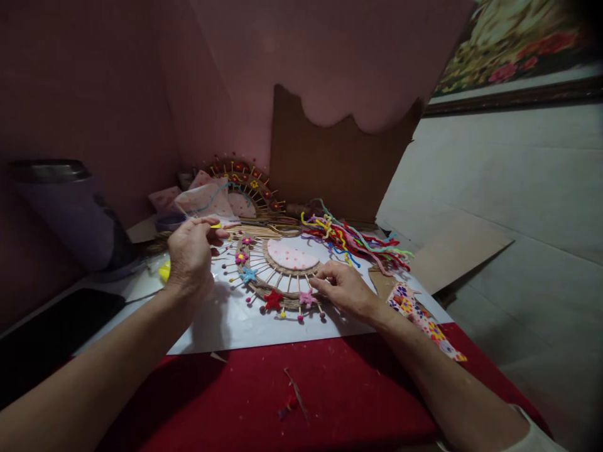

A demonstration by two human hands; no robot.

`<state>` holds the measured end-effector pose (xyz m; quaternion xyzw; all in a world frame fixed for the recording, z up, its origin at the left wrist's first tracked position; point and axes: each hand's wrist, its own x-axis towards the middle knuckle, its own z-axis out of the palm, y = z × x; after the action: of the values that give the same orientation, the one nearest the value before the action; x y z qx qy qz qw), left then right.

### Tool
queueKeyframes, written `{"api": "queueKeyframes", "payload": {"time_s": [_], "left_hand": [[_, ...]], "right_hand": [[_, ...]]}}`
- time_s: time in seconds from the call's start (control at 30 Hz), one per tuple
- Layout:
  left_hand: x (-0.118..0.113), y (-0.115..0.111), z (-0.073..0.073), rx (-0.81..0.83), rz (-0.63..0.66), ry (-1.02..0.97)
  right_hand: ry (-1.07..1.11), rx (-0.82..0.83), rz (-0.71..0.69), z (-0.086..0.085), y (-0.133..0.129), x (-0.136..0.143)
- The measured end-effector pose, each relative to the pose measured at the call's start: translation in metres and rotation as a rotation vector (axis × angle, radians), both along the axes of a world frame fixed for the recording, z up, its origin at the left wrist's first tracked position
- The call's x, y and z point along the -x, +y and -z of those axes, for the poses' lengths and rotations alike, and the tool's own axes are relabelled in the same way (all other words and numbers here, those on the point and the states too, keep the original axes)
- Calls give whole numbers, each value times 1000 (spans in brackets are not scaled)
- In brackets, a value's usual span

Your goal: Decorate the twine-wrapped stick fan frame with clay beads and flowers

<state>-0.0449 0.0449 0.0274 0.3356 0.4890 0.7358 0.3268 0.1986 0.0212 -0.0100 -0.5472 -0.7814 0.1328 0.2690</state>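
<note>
My left hand (192,251) is raised over the left side of the table, thumb and fingers pinched on a small yellow piece (215,226). Below and to its right lies a curved twine-wrapped decoration (249,287) with thin sticks radiating from a pink dotted cloth centre (292,255). Flowers and stars sit along its band, among them a blue star (247,274), a red star (272,300) and a pink star (308,299). My right hand (346,289) is at the decoration's right end, fingers closed together over the sticks; what they grip is hidden.
Coloured fuzzy stems (353,242) lie in a heap behind my right hand. Scissors (268,223), thin sticks and a second decoration (245,179) are at the back, before cardboard (339,163). A tumbler (70,213) and dark flat object (66,336) stand left; patterned cloth (424,320) lies right.
</note>
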Motion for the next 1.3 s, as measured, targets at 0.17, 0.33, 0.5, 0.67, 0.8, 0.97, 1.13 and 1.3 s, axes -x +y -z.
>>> {"api": "queueKeyframes", "payload": {"time_s": [0.17, 0.33, 0.5, 0.67, 0.8, 0.97, 1.13, 1.3], "left_hand": [[1, 1, 3, 43, 11, 5], [-1, -2, 2, 24, -1, 14], [-1, -2, 2, 5, 2, -32], [-1, 0, 4, 26, 12, -31], [-1, -1, 3, 43, 25, -1], [-2, -1, 3, 66, 29, 7], [-3, 0, 4, 63, 37, 12], [-2, 0, 5, 58, 45, 17]], "right_hand": [[-3, 23, -5, 1, 1, 0], [24, 13, 14, 0, 1, 0], [28, 22, 13, -2, 0, 1], [38, 7, 5, -1, 0, 1], [27, 10, -14, 1, 2, -1], [21, 29, -34, 0, 3, -2], [43, 64, -17, -1, 0, 0], [42, 91, -28, 0, -2, 2]]}}
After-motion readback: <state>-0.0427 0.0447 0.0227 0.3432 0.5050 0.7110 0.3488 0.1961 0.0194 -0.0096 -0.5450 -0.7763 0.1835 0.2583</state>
